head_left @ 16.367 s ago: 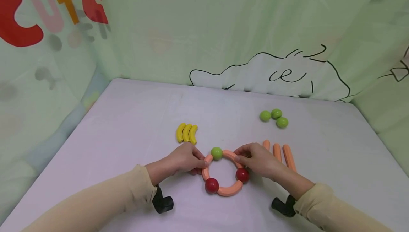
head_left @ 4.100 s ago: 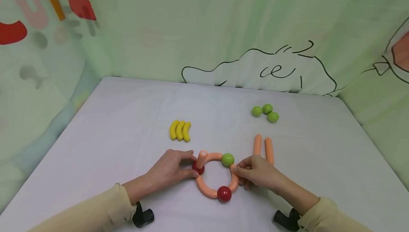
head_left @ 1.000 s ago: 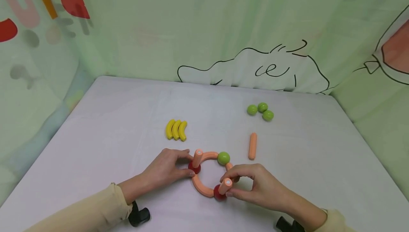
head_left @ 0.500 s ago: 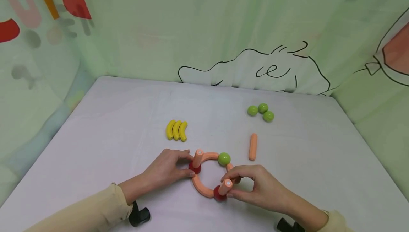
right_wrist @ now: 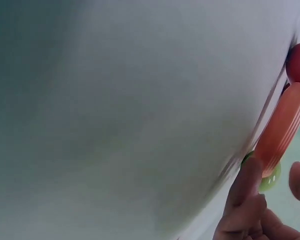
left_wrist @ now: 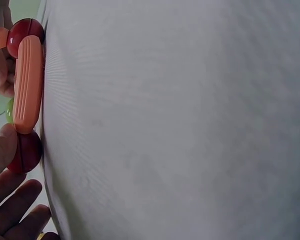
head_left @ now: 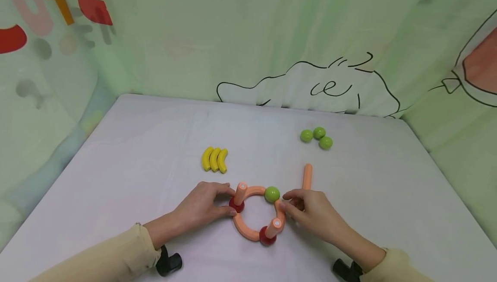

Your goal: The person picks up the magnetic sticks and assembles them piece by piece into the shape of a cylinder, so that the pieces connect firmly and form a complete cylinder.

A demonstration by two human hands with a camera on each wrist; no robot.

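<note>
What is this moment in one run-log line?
left grip: holds left red ball under upright stick | right grip: touches curved piece by green ball | loose stick: on table

The ring [head_left: 246,229] lies flat: three ribbed, curved orange pieces linked by a glossy green ball [head_left: 272,194] at its back right, a left red ball [head_left: 237,209] and a front red ball [head_left: 268,241]. An orange left stick [head_left: 240,193] and front stick [head_left: 273,228] stand upright on those red balls. The left hand [head_left: 199,204] grips the left red ball; the right hand [head_left: 311,209] touches the ring's right curved piece [head_left: 281,216] with its thumb.
</note>
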